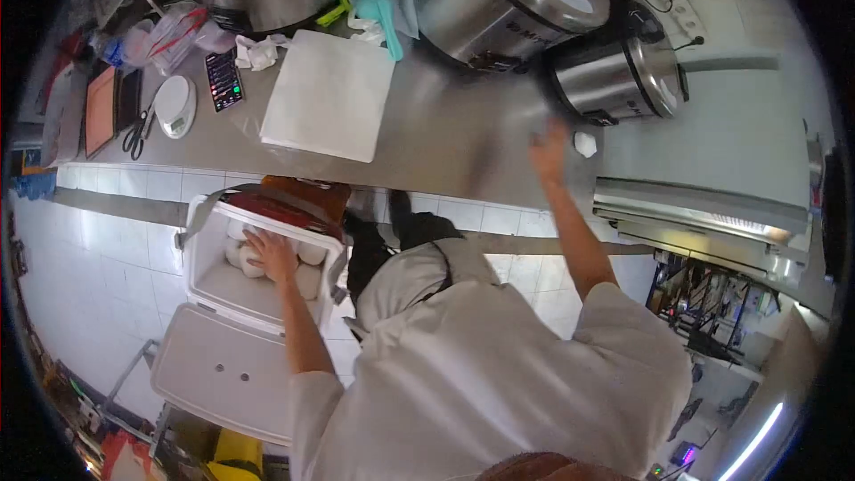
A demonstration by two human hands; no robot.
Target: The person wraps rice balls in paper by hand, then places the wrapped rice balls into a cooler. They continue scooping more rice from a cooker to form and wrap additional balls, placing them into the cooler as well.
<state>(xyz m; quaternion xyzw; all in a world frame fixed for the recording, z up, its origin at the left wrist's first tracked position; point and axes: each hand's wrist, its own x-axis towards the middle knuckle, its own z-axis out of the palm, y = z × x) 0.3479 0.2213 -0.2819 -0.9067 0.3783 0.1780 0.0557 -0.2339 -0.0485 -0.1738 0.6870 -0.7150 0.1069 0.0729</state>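
Observation:
My left hand (pixel 272 256) reaches down into a white cooler box (pixel 214 281), its fingers spread over several round, whitish bundles (pixel 233 254). It touches one of them; whether it grips it is not clear. Over the right part of the steel counter (pixel 445 134) is my right hand (pixel 548 147), its fingers smeared by motion. Just right of that hand lies a small white crumpled lump (pixel 584 144). The cooler's lid (pixel 227 374) hangs open toward me.
Several steel rice cookers (pixel 508 9) line the counter's back. White paper sheets (pixel 329 93), a phone-like device (pixel 223 80), a round white scale (pixel 175 107) and scissors (pixel 135 135) lie to the left. A power outlet (pixel 672 0) is on the wall.

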